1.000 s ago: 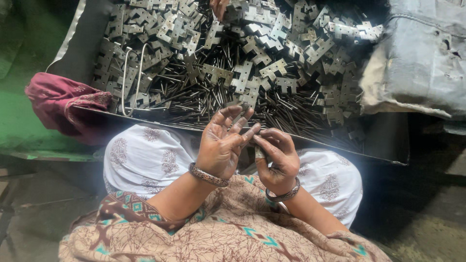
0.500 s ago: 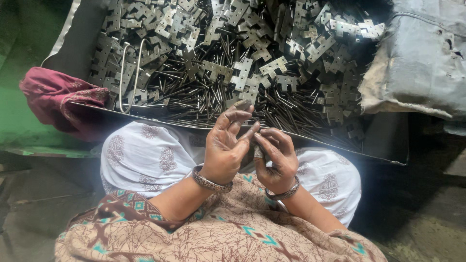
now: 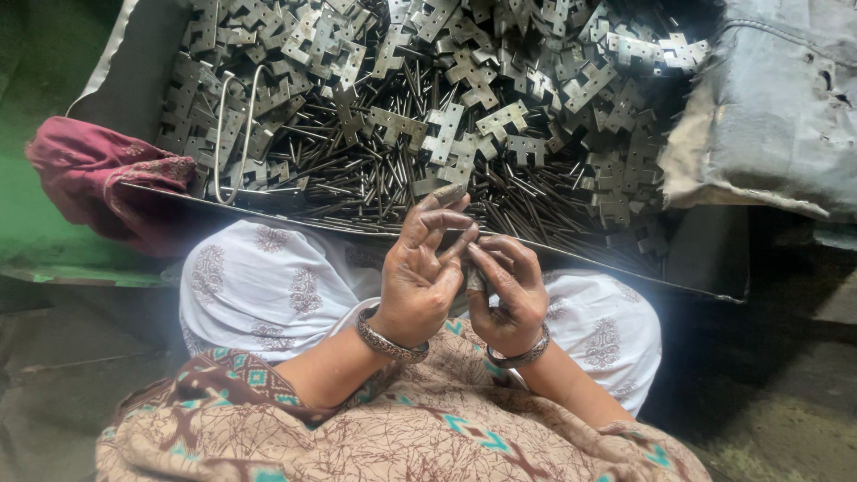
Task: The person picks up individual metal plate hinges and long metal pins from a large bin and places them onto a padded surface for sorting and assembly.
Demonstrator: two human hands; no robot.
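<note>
The head view shows two hands above the lap. The left hand point(image 3: 418, 272) has its fingers spread loosely and half bent, and the right hand point(image 3: 504, 290) is curled narrow around a small metal piece point(image 3: 474, 278) that sits between the two hands, just below the tray's front edge. The piece is mostly hidden by the fingers, so I cannot tell its exact shape. Each wrist carries one bracelet, so there are two bracelets point(image 3: 389, 340).

At 12 o'clock from the hands lies one wide tray point(image 3: 705, 268) filled with flat metal plates point(image 3: 446, 134) and thin metal pins point(image 3: 393, 183); both are too many to count. One bent wire loop point(image 3: 234, 134) rests on the heap at 10 o'clock. One dark red cloth point(image 3: 98, 174) lies at 9 o'clock over the tray's corner, and one grey sack point(image 3: 777, 107) stands at 2 o'clock. The tray's front edge lies across the white-clothed knees point(image 3: 259, 286).

Compared with half a second ago, the hands are a little lower and closer together, and the left fingers are more bent.
</note>
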